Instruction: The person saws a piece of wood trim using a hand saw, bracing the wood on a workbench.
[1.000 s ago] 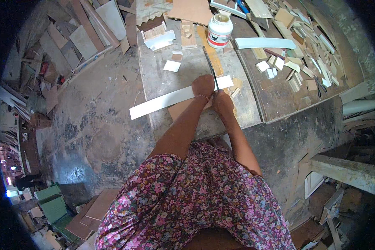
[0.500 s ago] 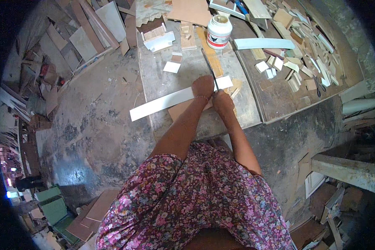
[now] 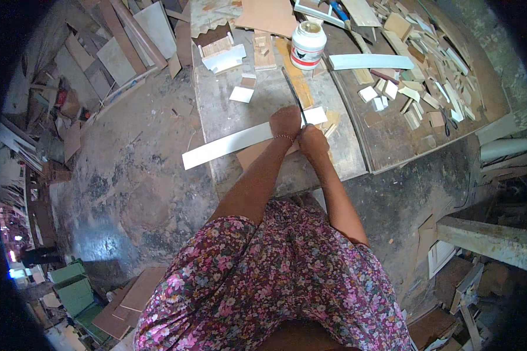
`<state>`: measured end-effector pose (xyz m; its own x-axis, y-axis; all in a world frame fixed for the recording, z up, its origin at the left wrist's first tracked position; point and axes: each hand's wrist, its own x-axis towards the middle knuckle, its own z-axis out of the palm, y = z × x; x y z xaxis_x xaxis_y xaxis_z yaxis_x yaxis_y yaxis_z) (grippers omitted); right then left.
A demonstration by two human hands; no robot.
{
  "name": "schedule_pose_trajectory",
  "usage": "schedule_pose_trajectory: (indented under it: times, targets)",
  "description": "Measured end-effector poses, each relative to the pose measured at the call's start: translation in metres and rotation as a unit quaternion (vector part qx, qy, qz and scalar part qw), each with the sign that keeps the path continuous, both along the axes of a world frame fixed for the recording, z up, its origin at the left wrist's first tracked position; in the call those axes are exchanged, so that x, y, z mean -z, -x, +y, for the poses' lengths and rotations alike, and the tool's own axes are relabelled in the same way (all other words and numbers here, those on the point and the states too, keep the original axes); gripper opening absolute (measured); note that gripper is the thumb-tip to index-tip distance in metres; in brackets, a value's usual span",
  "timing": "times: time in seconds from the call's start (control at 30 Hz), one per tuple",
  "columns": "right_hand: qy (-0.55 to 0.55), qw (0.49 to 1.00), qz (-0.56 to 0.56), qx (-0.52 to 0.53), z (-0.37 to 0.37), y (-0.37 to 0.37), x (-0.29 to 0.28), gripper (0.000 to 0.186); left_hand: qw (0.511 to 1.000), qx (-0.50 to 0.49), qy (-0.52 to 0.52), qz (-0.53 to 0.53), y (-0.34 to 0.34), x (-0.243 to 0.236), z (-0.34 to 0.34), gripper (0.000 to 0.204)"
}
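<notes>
A long white board strip (image 3: 225, 145) lies aslant on the worktable, its left end jutting past the table's left edge. My left hand (image 3: 285, 121) is closed over the strip near its right end and presses it down. Close beside it, my right hand (image 3: 314, 141) grips the near end of a thin, dark saw blade (image 3: 292, 86). The blade crosses the strip just right of my left hand and points away from me. A short white end (image 3: 316, 115) of the strip shows beyond the blade. Brown board (image 3: 252, 154) lies beneath the strip. My fingertips are partly hidden.
A white glue tub (image 3: 308, 45) stands open behind my hands. Small white offcuts (image 3: 241, 94) and a little wooden piece with a zigzag edge (image 3: 213, 36) lie to the left. On the right-hand tabletop are a white curved strip (image 3: 371, 62), scissors (image 3: 449, 122) and many wood scraps.
My right hand has shifted slightly away from me, and the blade has slid forward with it across the strip. My left hand and the strip stay in place.
</notes>
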<state>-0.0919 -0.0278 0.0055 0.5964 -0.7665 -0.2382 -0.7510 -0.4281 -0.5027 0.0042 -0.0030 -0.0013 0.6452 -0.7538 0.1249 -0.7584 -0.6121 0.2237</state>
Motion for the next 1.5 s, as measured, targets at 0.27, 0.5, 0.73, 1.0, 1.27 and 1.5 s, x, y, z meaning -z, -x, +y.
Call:
schedule_pose_trajectory:
  times: [0.27, 0.5, 0.73, 1.0, 1.27, 1.5]
  targets:
    - [-0.002, 1.0, 0.0, 0.021, 0.004, 0.001, -0.008, 0.03, 1.0, -0.013, -0.003, 0.019, 0.0, -0.001, -0.001, 0.028]
    - [-0.028, 0.999, 0.012, 0.031, 0.006, -0.001, -0.02, 0.034, 1.0, 0.005, -0.01, 0.029, -0.002, -0.003, -0.001, 0.027]
    - [-0.022, 0.999, 0.008, 0.033, 0.007, 0.0, -0.018, 0.034, 1.0, 0.009, -0.009, 0.014, -0.002, 0.001, -0.001, 0.026]
    - [-0.011, 0.999, 0.014, 0.038, 0.009, 0.001, -0.014, 0.034, 0.999, -0.006, 0.007, 0.035, 0.0, -0.004, -0.001, 0.025]
    - [-0.014, 0.998, 0.009, 0.054, 0.007, -0.002, -0.009, 0.037, 0.999, 0.012, -0.024, 0.035, -0.004, 0.0, -0.003, 0.023]
    - [-0.005, 0.999, 0.005, 0.047, 0.01, -0.001, -0.011, 0.034, 0.998, 0.007, -0.028, 0.06, -0.001, -0.01, -0.001, 0.023]
